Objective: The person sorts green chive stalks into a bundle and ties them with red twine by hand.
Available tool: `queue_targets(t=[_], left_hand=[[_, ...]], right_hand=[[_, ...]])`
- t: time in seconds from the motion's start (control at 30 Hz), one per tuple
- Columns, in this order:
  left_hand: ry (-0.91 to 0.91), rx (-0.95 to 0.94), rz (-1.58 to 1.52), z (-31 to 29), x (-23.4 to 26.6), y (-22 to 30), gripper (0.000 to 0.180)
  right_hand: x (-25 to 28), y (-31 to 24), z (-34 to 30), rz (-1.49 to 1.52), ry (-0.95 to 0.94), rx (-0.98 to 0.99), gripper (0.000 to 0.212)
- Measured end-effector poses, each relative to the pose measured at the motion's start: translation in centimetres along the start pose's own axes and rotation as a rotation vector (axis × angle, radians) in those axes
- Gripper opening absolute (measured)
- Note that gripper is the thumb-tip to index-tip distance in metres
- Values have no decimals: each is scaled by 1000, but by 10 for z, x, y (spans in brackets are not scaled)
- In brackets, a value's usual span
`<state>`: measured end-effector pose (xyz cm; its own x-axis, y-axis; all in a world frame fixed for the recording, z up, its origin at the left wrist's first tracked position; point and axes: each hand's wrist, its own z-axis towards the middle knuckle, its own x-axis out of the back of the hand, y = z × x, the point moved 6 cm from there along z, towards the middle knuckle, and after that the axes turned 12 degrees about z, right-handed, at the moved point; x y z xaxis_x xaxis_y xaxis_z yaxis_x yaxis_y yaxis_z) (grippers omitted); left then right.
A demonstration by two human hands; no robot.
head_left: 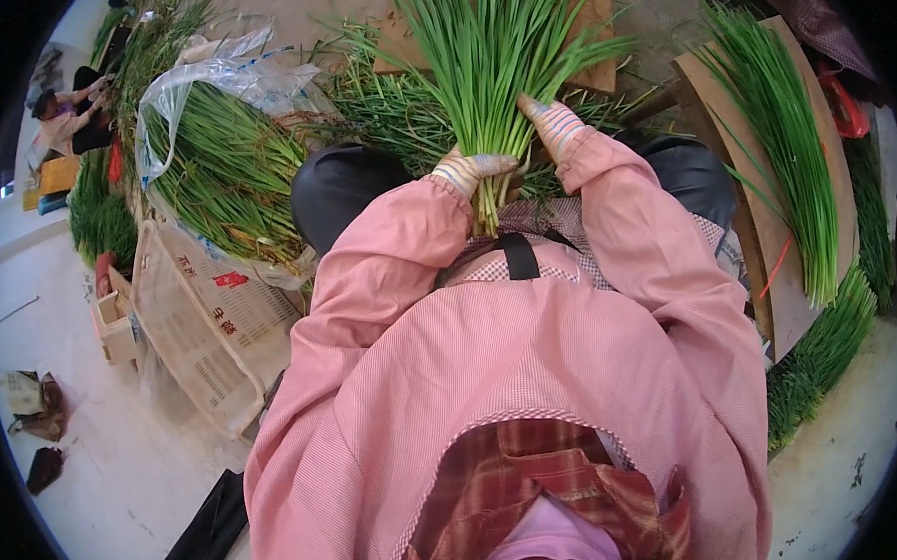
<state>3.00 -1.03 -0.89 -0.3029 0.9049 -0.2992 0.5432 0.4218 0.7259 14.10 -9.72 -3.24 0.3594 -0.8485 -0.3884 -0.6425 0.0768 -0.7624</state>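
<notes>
A thick bunch of long green chives [493,48] stands up in front of my chest, leaves fanning away from me. My left hand [472,169], in a striped knit glove, is closed around the lower stems of the bunch. My right hand [554,123], gloved the same way, presses against the right side of the bunch a little higher up, fingers partly wrapped on it. The pale stem ends [486,216] hang below my left hand. Pink sleeves cover both forearms.
A clear plastic sack [212,140] stuffed with chives lies to my left beside a white plastic crate [196,331]. A board [766,226] at my right carries a laid-out row of chives [782,125]. More greens are heaped ahead. Another person [66,117] sits far left.
</notes>
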Motion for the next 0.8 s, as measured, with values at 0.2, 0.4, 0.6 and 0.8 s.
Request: queue_targets(t=[0.2, 0.4, 0.6, 0.8], left_hand=[[-47, -36, -58, 13, -12, 1, 58], [8, -118, 186, -3, -5, 17, 53], [264, -58, 1445, 3, 2, 6, 58], [321, -203, 1510, -43, -20, 51, 60]], right_hand=[[-11, -1, -15, -357, -153, 160, 45], [-47, -2, -62, 452, -428, -314, 65], [-56, -5, -34, 384, -46, 40, 61], [-60, -41, -27, 538, -139, 107, 49]])
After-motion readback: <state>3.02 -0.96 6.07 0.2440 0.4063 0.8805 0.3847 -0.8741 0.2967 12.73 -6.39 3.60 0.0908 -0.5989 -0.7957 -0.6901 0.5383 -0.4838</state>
